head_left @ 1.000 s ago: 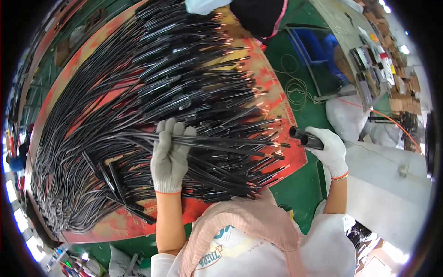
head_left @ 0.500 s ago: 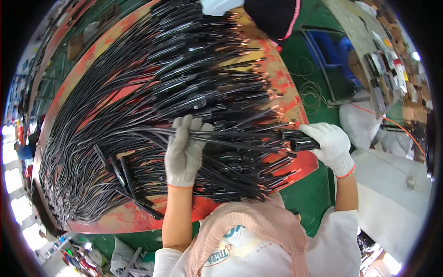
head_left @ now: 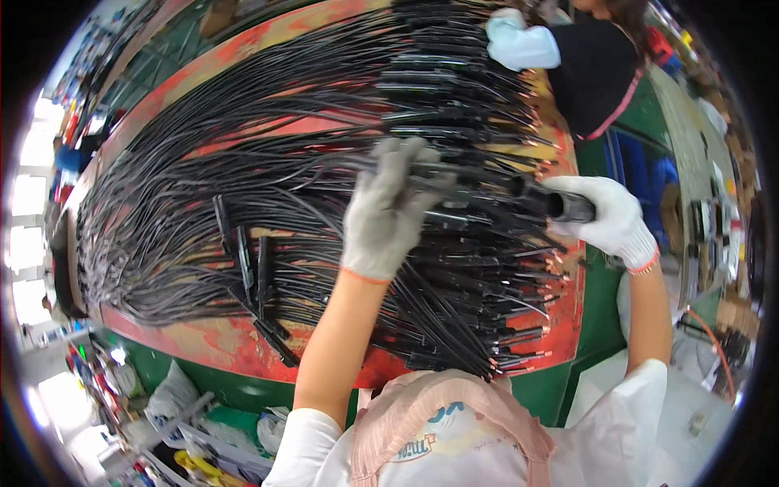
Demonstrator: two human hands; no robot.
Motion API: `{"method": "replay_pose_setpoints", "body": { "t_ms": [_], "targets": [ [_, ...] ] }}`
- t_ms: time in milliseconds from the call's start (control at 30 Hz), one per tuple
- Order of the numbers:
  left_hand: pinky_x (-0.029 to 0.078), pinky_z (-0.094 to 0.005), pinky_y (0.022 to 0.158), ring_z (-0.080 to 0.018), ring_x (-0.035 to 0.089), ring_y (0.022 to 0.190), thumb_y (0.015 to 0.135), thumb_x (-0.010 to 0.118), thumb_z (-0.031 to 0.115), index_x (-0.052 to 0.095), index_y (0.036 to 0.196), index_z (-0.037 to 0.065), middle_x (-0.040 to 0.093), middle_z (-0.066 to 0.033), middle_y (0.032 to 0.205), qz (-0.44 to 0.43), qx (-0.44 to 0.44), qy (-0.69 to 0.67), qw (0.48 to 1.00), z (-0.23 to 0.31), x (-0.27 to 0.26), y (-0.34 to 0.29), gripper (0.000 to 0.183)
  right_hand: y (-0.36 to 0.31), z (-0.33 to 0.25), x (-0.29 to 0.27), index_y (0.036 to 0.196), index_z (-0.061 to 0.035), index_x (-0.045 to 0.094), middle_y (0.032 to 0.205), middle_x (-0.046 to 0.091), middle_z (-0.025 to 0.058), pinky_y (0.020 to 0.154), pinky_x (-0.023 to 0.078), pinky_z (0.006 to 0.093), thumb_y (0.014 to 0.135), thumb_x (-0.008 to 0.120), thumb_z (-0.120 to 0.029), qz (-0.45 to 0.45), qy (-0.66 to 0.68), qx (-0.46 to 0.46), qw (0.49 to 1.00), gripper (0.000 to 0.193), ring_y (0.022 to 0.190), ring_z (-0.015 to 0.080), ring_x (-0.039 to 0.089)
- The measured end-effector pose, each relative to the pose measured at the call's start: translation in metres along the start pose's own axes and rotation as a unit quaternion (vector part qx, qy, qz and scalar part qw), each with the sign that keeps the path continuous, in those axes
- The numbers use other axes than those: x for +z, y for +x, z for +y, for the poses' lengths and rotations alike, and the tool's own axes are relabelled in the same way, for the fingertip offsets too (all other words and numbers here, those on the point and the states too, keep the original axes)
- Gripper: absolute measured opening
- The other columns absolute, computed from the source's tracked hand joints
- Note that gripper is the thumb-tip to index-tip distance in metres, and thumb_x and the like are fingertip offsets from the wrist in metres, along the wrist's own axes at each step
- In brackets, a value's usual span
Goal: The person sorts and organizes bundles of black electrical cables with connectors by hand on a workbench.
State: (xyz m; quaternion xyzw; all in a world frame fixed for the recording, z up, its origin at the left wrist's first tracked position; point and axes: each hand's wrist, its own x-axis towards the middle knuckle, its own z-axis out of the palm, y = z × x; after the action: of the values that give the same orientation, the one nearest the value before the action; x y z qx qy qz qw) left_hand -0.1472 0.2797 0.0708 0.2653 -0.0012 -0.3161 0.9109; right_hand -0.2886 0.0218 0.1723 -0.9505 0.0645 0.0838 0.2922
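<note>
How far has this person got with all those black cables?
Done: many black cables lie on the red table, copper tips bared. In hand: the left hand grips one cable; the right hand holds a black sleeve at its end. How many remain cannot be told.

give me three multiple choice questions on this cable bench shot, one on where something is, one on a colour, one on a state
1. Where is the black tube piece?
A. in the right hand
B. on the floor
C. in the co-worker's hand

2. What colour is the bench top under the black cables?
A. blue
B. red-orange
C. white

3. How is the left hand?
A. bare and hanging free
B. gloved, resting on the cables
C. gloved, holding scissors

Key: 1 A, the white-gloved right hand is closed around the tube. 2 B, worn red-orange shows between the cables. 3 B, the grey glove lies on the bundle, with no tool seen.
</note>
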Motion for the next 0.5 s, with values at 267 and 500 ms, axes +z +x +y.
{"method": "replay_pose_setpoints", "body": {
  "t_ms": [267,500],
  "targets": [
    [0.063,-0.037,0.08,-0.0174,0.064,0.091,0.098,0.067,0.015,0.056,0.123,0.008,0.063,-0.0078,0.114,0.067,-0.16,-0.008,0.985,-0.038,0.003,0.011,0.028,0.013,-0.009,-0.005,0.122,-0.0171,0.065,0.096,0.069,0.0023,0.078,0.047,0.0363,0.068,0.084,-0.024,0.07,-0.38,-0.146,0.911,0.057,0.09,0.0207,0.066],
    [0.061,-0.0374,0.087,-0.0183,0.064,0.104,0.104,0.058,0.026,0.051,0.133,0.0,0.061,-0.0114,0.122,0.053,-0.142,0.106,0.983,-0.018,-0.016,0.01,0.04,0.105,-0.031,0.045,0.125,-0.0208,0.06,0.091,0.069,0.0029,0.078,0.051,0.0379,0.084,0.075,-0.038,-0.005,-0.37,-0.129,0.92,0.047,0.086,0.0215,0.069]
  ]
}}
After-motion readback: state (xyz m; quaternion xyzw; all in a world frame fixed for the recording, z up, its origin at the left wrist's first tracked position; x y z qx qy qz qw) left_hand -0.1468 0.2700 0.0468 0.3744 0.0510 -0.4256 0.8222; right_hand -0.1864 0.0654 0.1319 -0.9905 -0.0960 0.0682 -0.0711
